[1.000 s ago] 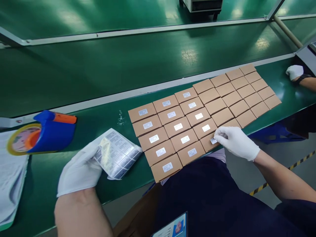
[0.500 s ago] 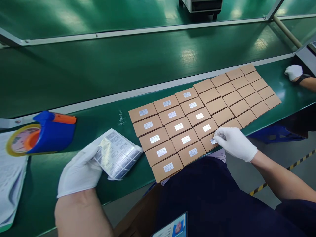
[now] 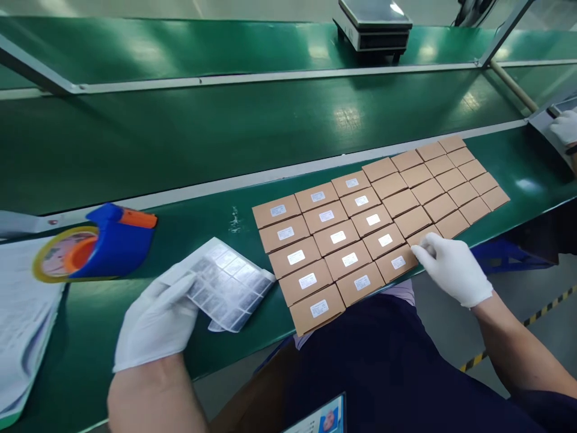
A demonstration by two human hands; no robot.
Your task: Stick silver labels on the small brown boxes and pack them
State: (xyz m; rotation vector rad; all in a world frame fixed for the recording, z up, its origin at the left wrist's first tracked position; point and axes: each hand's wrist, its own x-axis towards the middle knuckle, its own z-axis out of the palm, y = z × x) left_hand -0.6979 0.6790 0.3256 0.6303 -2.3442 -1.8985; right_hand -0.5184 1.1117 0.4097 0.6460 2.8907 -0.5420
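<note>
Kraft-brown cardboard boxes [image 3: 351,222] lie edge to edge in a slanted grid on the green workbench [image 3: 180,240]. The left columns carry small white labels, and the boxes further right look bare. My left hand [image 3: 155,322], in a white glove, grips a sheet of silver-backed labels [image 3: 229,285], its far edge curling. My right hand [image 3: 451,270], also gloved, rests its fingertips on a bare box [image 3: 424,236]. Just beside them is a freshly labelled box [image 3: 396,263]. The fingers hide part of the box under them.
A blue tape dispenser [image 3: 117,243] with an orange handle and a tape roll stands left, beside white papers [image 3: 27,319]. A co-worker's gloved hand [image 3: 565,127] shows at the right edge. A bench scale [image 3: 374,30] stands on the far bench.
My right hand has moved right, off the box where a label now sits flat. The view has tilted upward, showing more of the scale. The co-worker's hand has moved toward the right edge.
</note>
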